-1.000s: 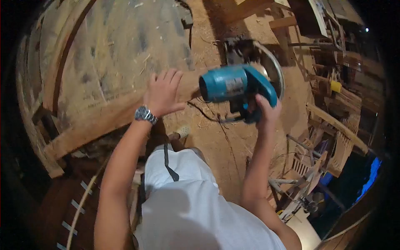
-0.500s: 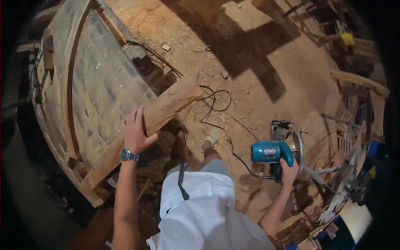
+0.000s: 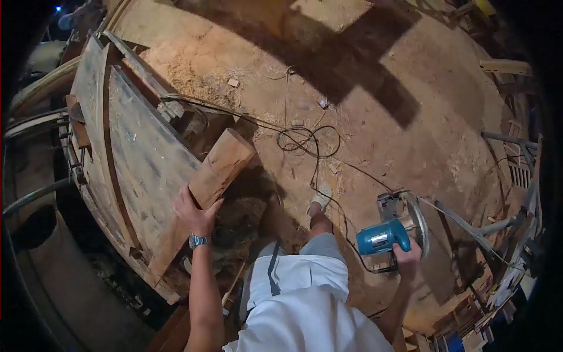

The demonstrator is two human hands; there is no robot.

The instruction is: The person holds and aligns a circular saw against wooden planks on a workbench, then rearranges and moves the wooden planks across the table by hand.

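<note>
My left hand (image 3: 195, 212), with a metal watch at the wrist, grips a thick wooden plank (image 3: 220, 167) across its width, thumb at the right edge. The plank lies at a slant along the worktable (image 3: 152, 158), its broad end jutting past the table's edge. Out to the right, my right hand (image 3: 407, 256) is wrapped around the rear handle of a teal circular saw (image 3: 378, 237). The saw is held above the floor, apart from the plank, its round guard facing right. A dark power cord runs from it.
Loops of black cord (image 3: 305, 141) lie on the dusty floor (image 3: 375, 149) near my shoe (image 3: 319, 198). A long curved wooden strip (image 3: 108, 146) rests on the worktable. Wood scraps and metal bars (image 3: 469, 226) are piled at the right.
The view has shifted and turned. The plank's far end now points more steeply away from me and sits further left. Both hands keep their holds, and the saw tilts slightly.
</note>
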